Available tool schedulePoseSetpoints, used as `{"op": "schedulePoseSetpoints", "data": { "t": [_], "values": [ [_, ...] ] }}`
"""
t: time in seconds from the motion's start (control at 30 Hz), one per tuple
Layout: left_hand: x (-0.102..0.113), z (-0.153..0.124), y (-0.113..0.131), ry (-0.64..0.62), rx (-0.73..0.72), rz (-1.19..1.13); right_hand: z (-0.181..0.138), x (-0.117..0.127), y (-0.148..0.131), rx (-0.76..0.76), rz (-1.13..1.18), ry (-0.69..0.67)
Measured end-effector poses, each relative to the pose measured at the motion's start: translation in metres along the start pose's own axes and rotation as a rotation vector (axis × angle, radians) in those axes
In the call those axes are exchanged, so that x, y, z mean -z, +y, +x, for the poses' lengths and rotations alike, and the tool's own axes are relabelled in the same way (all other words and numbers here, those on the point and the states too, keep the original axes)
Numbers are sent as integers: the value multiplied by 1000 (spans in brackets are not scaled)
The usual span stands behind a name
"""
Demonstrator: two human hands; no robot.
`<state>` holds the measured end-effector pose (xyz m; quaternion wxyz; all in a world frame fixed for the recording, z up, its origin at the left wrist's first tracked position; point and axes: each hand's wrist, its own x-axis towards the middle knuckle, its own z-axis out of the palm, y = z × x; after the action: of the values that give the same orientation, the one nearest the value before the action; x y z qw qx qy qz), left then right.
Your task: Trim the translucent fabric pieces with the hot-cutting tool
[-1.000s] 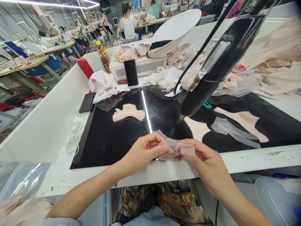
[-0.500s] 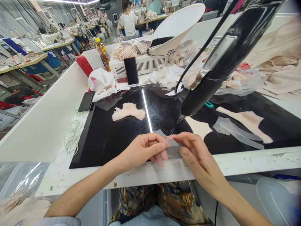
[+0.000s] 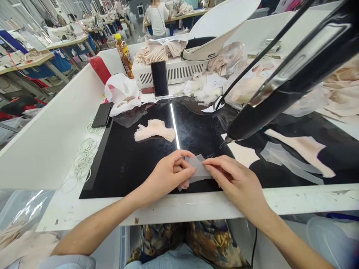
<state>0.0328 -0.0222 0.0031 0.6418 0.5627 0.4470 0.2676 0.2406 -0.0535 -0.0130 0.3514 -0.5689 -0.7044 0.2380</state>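
Observation:
My left hand and my right hand meet at the near edge of a glossy black work surface. Both pinch a small translucent film piece lying low on the surface, with a bit of pink fabric under the left fingers. A black tool with a pointed metal tip hangs just beyond my right hand. A beige fabric piece lies farther back on the black surface.
A dark phone and white elastic rings lie at the left. Another phone leans on a white vented box. Beige cut pieces and clear film strips lie at the right. A bottle and other workers are behind.
My hands have moved forward from the white table edge onto the black surface and lowered the film piece onto it. The view has tilted slightly.

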Motion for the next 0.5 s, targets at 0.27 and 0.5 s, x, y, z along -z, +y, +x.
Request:
{"op": "schedulePoseSetpoints", "data": {
  "t": [0.27,0.5],
  "values": [
    [6,-3,-5,198,-167,586,4,-12,12,152,-170,-18],
    [5,-1,-16,216,-288,1078,3,-17,15,284,-440,19]
  ]
}}
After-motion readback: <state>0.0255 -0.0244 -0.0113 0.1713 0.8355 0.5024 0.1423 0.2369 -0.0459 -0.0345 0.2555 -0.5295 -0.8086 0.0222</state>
